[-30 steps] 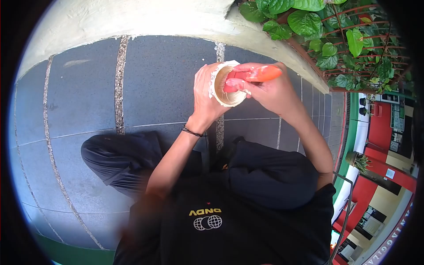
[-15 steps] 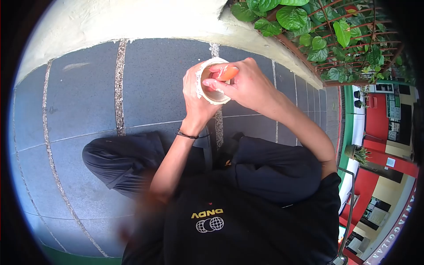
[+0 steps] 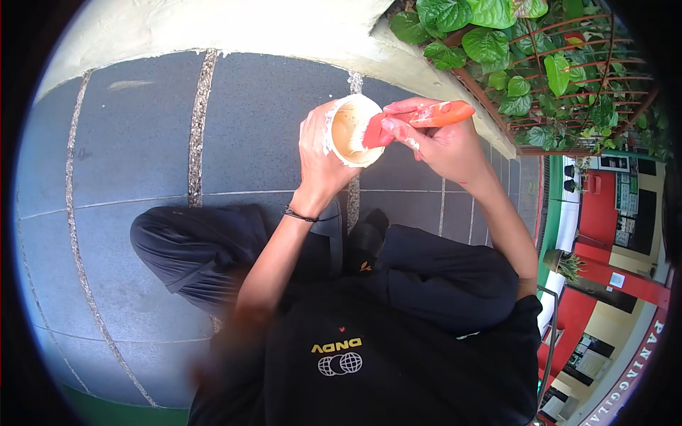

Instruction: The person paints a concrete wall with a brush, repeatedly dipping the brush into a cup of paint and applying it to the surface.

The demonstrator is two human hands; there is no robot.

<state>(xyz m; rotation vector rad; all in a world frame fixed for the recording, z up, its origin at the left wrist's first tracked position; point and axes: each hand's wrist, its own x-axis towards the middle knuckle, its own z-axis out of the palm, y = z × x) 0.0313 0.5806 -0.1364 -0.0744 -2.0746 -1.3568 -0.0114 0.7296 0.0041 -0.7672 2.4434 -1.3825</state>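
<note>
My left hand (image 3: 320, 153) is wrapped round a small tub of cream-coloured paint (image 3: 346, 131), its open mouth tilted toward me and paint smeared along the rim. In my right hand (image 3: 444, 145) is a paintbrush (image 3: 440, 113) with an orange-red handle, pinched between thumb and fingers near its red ferrule end. The brush head rests at the right side of the tub's mouth, its whitish bristles just inside. Paint marks the brush handle and the fingers of my right hand. A dark cord bracelet (image 3: 301, 215) circles my left wrist.
I sit cross-legged on grey floor tiles (image 3: 135, 142) with pebbled strips. A cream wall base (image 3: 234, 25) curves along the far side. Leafy plants (image 3: 490, 46) grow through a rusty metal fence at upper right. Beyond stand red building walls (image 3: 600, 206) and a potted plant (image 3: 565, 263).
My right hand has moved right and drawn the paintbrush up out of the tub's depth, so its handle now points right. The tub now shows its inside more fully.
</note>
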